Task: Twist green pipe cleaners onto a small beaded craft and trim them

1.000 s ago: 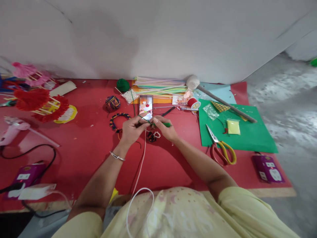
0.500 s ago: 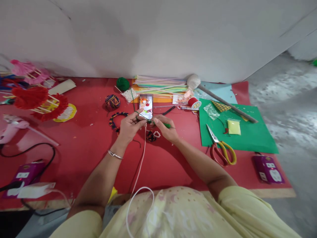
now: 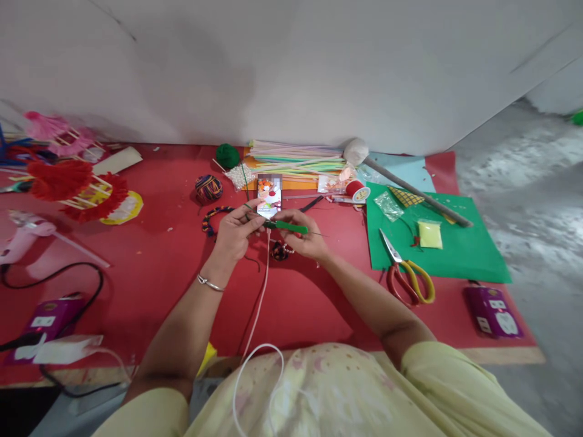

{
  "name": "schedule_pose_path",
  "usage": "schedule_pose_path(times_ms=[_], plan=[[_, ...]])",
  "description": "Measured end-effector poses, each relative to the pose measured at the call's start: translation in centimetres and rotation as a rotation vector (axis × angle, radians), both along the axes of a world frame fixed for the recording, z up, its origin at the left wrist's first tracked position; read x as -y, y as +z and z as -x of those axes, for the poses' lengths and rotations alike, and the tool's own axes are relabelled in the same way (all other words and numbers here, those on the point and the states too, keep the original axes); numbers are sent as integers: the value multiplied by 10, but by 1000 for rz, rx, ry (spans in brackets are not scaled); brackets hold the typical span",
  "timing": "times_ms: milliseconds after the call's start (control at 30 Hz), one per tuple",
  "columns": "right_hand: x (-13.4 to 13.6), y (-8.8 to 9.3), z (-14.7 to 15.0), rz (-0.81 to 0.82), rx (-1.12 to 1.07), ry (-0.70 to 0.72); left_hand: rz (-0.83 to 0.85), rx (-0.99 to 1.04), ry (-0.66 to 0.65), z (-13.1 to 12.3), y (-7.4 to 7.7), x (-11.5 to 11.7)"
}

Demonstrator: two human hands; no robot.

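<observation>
My right hand [image 3: 306, 238] is closed around a green-handled crochet hook [image 3: 292, 227], its tip pointing left at my left fingers. My left hand [image 3: 237, 233] pinches dark green yarn [image 3: 245, 175], which runs up to the green yarn ball [image 3: 227, 156]. What has been worked between the fingertips is too small to make out. Just beyond my hands stands a lit phone [image 3: 269, 197], with a pale cable [image 3: 259, 297] running from it toward me. Beneath my hands lie a dark multicoloured yarn piece [image 3: 279, 250] and, partly hidden, a string of white beads.
Left of my hands are a multicoloured yarn ball [image 3: 208, 189] and a braided loop [image 3: 208, 223]. Scissors [image 3: 401, 264] lie right, partly on green paper [image 3: 469, 255]. A glue gun [image 3: 30, 237] and purple power boxes [image 3: 492, 311] sit at the sides.
My right hand has turned, so more of the green hook handle shows above the fingers. Its fingers now cover more of the white beads. My left hand keeps its pinch on the yarn.
</observation>
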State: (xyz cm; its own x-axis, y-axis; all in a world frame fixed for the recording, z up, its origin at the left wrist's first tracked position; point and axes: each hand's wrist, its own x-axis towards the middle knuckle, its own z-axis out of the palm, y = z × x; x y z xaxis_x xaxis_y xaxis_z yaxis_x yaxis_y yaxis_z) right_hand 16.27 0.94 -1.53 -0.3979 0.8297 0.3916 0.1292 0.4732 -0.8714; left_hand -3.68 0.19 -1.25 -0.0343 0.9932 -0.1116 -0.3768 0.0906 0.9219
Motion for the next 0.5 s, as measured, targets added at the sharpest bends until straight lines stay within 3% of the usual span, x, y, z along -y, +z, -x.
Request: schedule_pose_path(times_ms=[133,267,367,500], plan=[[-31,-11,2,-241,355,-108,33,57,36,3,-2,-3],[-51,-18,9,-327,569,-58,59,83,89,3,-2,-4],[-43,-11,9,-268,396,-64,74,89,123,3,-2,-5],[-21,6,8,124,-63,49,42,49,84,1,-2,-4]])
